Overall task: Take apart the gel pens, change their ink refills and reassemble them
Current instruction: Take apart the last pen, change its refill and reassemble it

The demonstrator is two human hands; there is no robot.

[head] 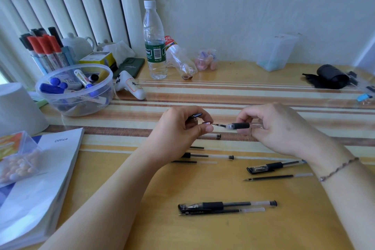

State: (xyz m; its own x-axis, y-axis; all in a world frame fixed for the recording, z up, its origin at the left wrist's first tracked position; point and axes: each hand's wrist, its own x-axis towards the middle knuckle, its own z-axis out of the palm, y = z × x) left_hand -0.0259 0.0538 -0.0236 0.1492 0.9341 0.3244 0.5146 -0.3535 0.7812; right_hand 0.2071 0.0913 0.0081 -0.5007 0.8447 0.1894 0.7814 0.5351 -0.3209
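Note:
My right hand (pixel 272 128) grips a clear gel pen barrel (pixel 241 126) with a black rubber grip, its refill tip poking out to the left. My left hand (pixel 182 126) pinches the small metal nose cone (pixel 208 123) at that tip and also holds a black pen cap (pixel 195 116) higher in its fingers. On the table below lie loose refills (pixel 278 177) and pen parts (pixel 211 156), a capped gel pen (pixel 272 167) at the right, and another capped gel pen (pixel 225 205) near the front with a refill (pixel 223 211) beside it.
A clear bowl of markers (pixel 75 89) and a marker holder (pixel 46 50) stand at the back left. A stack of Office books (pixel 40 178) lies at the left. A water bottle (pixel 154 42), a crushed bottle (pixel 180 59) and a black pouch (pixel 330 77) sit along the back.

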